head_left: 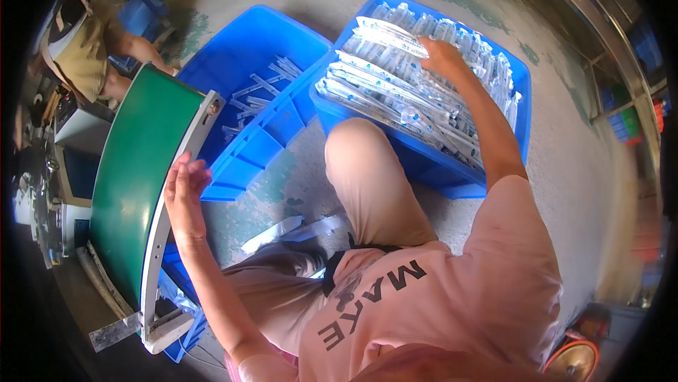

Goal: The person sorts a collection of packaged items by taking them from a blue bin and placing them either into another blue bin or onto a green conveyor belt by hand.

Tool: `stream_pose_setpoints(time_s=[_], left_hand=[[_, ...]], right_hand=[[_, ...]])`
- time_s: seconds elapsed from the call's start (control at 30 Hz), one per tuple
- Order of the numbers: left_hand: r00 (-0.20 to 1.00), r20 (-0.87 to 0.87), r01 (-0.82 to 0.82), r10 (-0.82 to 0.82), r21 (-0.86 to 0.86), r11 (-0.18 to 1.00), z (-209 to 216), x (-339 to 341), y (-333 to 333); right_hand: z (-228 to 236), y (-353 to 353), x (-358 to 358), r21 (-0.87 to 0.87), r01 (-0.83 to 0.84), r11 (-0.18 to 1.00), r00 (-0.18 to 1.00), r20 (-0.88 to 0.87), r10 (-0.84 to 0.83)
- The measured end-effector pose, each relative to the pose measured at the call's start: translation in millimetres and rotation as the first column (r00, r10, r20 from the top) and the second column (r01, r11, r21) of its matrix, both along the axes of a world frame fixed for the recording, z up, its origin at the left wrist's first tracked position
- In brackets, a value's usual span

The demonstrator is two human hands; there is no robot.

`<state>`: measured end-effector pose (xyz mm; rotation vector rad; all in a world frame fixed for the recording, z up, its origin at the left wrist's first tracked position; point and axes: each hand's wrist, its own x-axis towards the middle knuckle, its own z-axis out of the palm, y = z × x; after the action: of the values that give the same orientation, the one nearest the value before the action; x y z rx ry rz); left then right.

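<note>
At the upper right a blue crate point(524, 89) is packed with rows of long, thin items in clear-and-white wrappers with blue print. My right hand point(443, 58) reaches into it, its fingers closed round the near end of a long white wrapped packet point(388, 36) lying across the top of the rows. What is inside the wrappers I cannot make out. My left hand point(186, 195) is raised beside the white rail of a green conveyor belt point(141, 170), its fingers loosely bent and apart with nothing seen in them.
Left of the full crate stands another blue crate point(233, 43) with several thin white strips scattered inside. White wrapper pieces point(272, 234) lie on the floor by my legs. A seated person point(81, 57) is at the far left. A round orange-rimmed object point(572, 361) stands lower right.
</note>
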<state>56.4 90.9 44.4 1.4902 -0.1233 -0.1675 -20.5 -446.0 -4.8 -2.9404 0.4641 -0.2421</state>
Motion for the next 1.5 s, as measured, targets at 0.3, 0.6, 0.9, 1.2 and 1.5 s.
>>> stream_pose_setpoints(time_s=[0.3, 0.6, 0.9, 1.2, 1.5], left_hand=[[0.992, -0.050, -0.123, 0.119, -0.089, 0.988, -4.7, 8.4, 31.5], [0.989, -0.076, -0.130, 0.124, -0.085, 0.988, -19.7, 19.6, 51.7], [0.869, 0.301, -0.343, 0.393, -0.205, 0.917, 8.0, 12.4, 77.5], [0.797, 0.117, -0.430, 0.593, -0.580, 0.692, -8.3, 4.6, 126.5], [0.821, 0.142, -0.373, 0.553, -0.600, 0.708, -1.6, -16.6, 140.7]], right_hand=[[-76.0, 4.1, 27.9, -0.026, -0.019, 1.000, 0.997, 0.074, 0.020], [-84.6, -1.2, 36.6, -0.082, -0.098, 0.992, 0.992, -0.093, 0.090], [24.5, 118.0, 106.4, 0.063, -0.443, 0.895, 0.874, 0.252, 0.415], [81.8, 356.7, 187.5, 0.151, -0.843, 0.516, 0.528, 0.413, 0.742], [43.2, 372.9, 200.8, 0.020, -0.822, 0.570, 0.501, 0.501, 0.706]])
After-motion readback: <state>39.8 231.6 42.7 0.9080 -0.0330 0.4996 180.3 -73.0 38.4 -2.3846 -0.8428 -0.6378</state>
